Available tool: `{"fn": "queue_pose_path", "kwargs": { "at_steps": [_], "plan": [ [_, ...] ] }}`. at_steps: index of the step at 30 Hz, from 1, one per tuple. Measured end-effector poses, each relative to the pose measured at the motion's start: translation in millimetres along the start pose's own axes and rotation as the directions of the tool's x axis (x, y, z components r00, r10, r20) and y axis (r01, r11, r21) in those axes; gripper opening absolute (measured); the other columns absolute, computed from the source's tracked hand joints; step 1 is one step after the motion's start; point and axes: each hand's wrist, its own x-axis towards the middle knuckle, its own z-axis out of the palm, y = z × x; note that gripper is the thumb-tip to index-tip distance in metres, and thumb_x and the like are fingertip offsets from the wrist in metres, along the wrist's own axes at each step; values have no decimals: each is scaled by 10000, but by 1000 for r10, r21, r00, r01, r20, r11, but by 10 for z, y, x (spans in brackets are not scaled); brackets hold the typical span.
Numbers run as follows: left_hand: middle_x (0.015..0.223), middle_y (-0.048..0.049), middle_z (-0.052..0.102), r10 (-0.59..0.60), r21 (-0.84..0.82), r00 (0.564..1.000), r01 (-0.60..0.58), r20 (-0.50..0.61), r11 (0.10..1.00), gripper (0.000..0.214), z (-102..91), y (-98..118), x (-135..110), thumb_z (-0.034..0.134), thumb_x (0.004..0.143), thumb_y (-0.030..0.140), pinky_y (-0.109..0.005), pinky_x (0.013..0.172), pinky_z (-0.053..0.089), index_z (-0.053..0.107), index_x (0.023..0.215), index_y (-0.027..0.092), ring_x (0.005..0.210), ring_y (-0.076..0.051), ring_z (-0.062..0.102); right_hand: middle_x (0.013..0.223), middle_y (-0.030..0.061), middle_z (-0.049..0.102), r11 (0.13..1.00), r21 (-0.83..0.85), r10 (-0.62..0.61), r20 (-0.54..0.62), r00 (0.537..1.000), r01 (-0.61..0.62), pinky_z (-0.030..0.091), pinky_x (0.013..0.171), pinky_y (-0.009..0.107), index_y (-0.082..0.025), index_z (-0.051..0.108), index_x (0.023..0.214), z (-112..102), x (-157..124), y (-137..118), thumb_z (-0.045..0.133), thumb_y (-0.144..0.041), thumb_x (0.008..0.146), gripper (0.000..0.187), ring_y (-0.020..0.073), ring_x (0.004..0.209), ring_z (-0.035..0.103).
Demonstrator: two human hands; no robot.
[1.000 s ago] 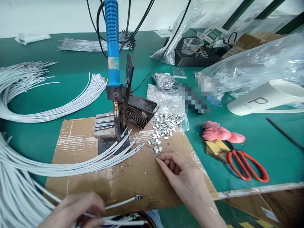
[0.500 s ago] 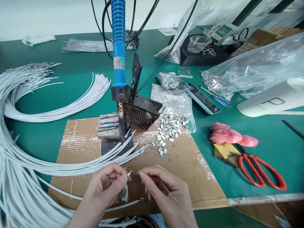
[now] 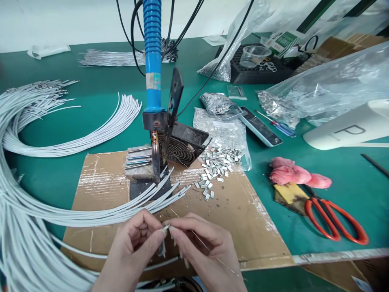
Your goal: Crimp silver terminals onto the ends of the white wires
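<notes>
My left hand (image 3: 133, 247) pinches the bare end of a thin white wire (image 3: 165, 229) over a sheet of brown cardboard (image 3: 237, 211). My right hand (image 3: 203, 251) meets it fingertip to fingertip, pinched on something small I cannot make out, with a fine solder strand (image 3: 212, 253) running back across it. Just beyond the hands lie several white wires (image 3: 146, 200) with stripped ends. They fan out under a blue-handled soldering iron (image 3: 152, 81) clamped upright. A scatter of small metal terminals (image 3: 215, 164) lies to the right of the iron.
Big bundles of white wires (image 3: 36, 121) curve across the green table at left. A small black fan (image 3: 182, 146) sits behind the iron. Red-handled scissors (image 3: 331, 219), a pink cloth (image 3: 291, 174), a phone (image 3: 261, 132), plastic bags (image 3: 328, 85) and a white tube (image 3: 349, 129) lie at right.
My left hand came up from the lower left with a wire end. My right hand drew back from the terminals, and the two have now closed together at the fingertips.
</notes>
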Motion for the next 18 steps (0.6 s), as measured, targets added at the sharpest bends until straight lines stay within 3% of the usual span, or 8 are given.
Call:
{"fn": "queue_pose_path", "kwargs": {
  "at_steps": [4,9,15,18],
  "plan": [
    [642,30,581,188,213,980,-170,-65,962,333,7,-126,-35,732,880,492,-218,564,362,670,749,192,596,-121,476,649,14,668,984,-148,-96,14,995,97,428,535,219,-256,874,852,-41,-6,22,756,-259,867,119,127,577,554],
    [628,35,564,290,378,956,-250,-52,891,245,2,-227,-81,635,947,377,-236,550,350,665,764,217,574,-134,466,642,11,648,939,-276,-194,62,979,203,438,524,224,-232,857,866,-86,-1,30,695,-280,919,178,125,551,538],
    [595,51,511,272,322,956,-224,-111,920,251,-11,-215,-98,665,926,388,-227,503,316,647,751,210,538,-120,427,643,2,634,988,-131,-119,-292,949,84,441,423,198,-225,841,837,-167,31,-16,739,-346,876,163,105,471,530],
    [604,48,526,320,349,940,-263,-117,900,219,-7,-214,-97,660,931,354,-220,506,346,653,764,213,542,-123,456,631,-8,621,998,-60,-37,-184,982,26,433,442,200,-242,859,843,-164,32,-26,774,-328,843,121,98,474,524]
  ]
}}
